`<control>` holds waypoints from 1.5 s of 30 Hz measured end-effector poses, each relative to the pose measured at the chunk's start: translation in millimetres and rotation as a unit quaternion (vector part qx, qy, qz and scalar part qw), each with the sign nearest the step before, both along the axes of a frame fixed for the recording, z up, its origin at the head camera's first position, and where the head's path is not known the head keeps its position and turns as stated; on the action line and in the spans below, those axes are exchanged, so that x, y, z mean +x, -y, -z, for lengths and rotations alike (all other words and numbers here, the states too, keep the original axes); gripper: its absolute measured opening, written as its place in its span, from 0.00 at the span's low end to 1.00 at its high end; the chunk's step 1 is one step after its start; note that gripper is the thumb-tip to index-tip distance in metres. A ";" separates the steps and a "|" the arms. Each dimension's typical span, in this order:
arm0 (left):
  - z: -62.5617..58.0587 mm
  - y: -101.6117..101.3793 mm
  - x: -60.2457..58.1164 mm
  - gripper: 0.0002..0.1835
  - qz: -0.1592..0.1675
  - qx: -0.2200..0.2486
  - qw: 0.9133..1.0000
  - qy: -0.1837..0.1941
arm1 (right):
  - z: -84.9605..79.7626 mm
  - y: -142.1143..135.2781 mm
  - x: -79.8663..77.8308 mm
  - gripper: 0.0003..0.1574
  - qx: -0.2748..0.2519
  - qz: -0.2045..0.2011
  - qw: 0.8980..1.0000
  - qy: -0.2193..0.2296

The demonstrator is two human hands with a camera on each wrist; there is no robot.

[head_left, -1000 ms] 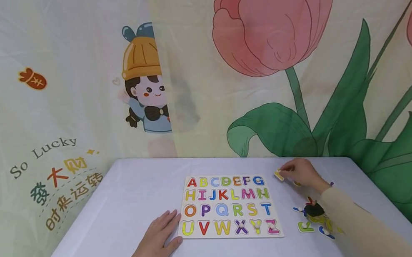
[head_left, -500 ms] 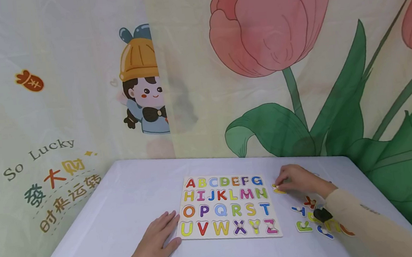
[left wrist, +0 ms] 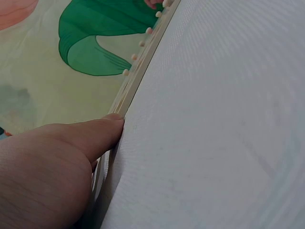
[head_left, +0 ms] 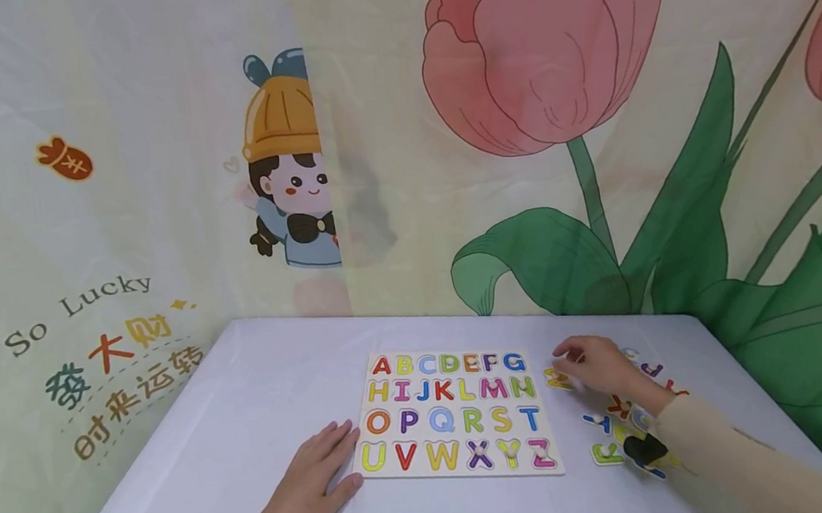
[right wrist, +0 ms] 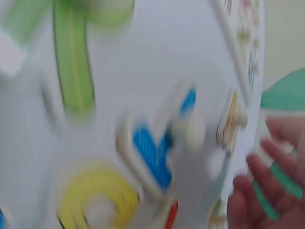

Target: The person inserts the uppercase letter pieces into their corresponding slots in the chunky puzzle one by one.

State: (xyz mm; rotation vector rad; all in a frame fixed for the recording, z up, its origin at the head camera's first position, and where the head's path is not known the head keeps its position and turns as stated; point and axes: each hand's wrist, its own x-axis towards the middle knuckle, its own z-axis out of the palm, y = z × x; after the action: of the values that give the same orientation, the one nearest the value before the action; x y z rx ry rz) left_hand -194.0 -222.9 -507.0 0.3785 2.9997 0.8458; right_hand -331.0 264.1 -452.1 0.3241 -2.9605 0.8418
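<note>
A pale alphabet puzzle board (head_left: 423, 454) lies on the white table, with coloured letters in rows; several spots, such as X, Y and Z, hold knobbed pieces. My left hand (head_left: 311, 488) rests against the board's left edge with its fingers extended. In the left wrist view, the thumb (left wrist: 102, 133) touches the board's side. On the right, my right hand (head_left: 594, 364) hovers beside a yellow letter piece (head_left: 559, 380), which lies flat near the board. The right wrist view shows the fingers spread and apart from that piece's knob (right wrist: 242, 120).
Several loose letter pieces lie right of the board, including a green one (head_left: 607, 454), a blue one (head_left: 598, 422) and a purple one (head_left: 651, 369). The right forearm (head_left: 733, 457) hides part of this group. A printed cloth (head_left: 406, 207) hangs behind the table.
My right hand lowered the yellow letter piece onto the table, nearer to me, then let go and drew slightly right. The left hand stayed still.
</note>
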 end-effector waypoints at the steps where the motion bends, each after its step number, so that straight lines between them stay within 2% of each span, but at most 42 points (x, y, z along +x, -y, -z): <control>1: -0.1 0.1 -0.3 0.37 0.000 0.000 1.000 0.000 | -0.4 1.9 3.4 0.17 -0.009 0.018 1.000 -0.002; 5: -1.7 0.2 0.1 0.37 -0.001 0.000 1.000 0.006 | -0.1 9.2 14.7 0.19 -0.022 0.074 0.997 0.007; 9: -2.9 0.7 0.5 0.37 -0.001 -0.001 1.000 0.007 | 5.0 14.6 21.7 0.22 -0.032 0.104 0.994 0.029; 12: -3.2 1.1 0.7 0.37 0.001 -0.001 1.000 0.007 | 10.7 17.5 22.3 0.22 -0.032 0.119 0.992 0.030; 20: -3.9 1.0 1.2 0.37 -0.002 0.000 1.000 0.008 | 20.8 21.1 14.0 0.18 -0.002 0.122 0.992 -0.001; 28: -4.2 1.3 1.2 0.37 0.002 0.003 1.000 0.001 | 23.3 19.8 13.5 0.15 0.003 0.124 0.992 -0.017; 35: -2.9 -0.2 0.1 0.37 -0.003 0.000 1.000 0.011 | 18.7 18.7 17.5 0.14 0.000 0.110 0.994 -0.019; 45: -1.0 0.2 -1.1 0.37 -0.005 -0.004 1.000 0.008 | 9.1 19.3 17.0 0.13 0.019 0.072 0.996 -0.048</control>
State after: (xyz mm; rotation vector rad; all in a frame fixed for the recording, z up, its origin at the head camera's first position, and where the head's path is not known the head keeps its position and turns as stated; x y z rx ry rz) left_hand -195.0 -223.0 -506.0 0.3562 2.9908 0.8329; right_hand -314.1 244.8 -461.2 0.1471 -2.8716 0.7329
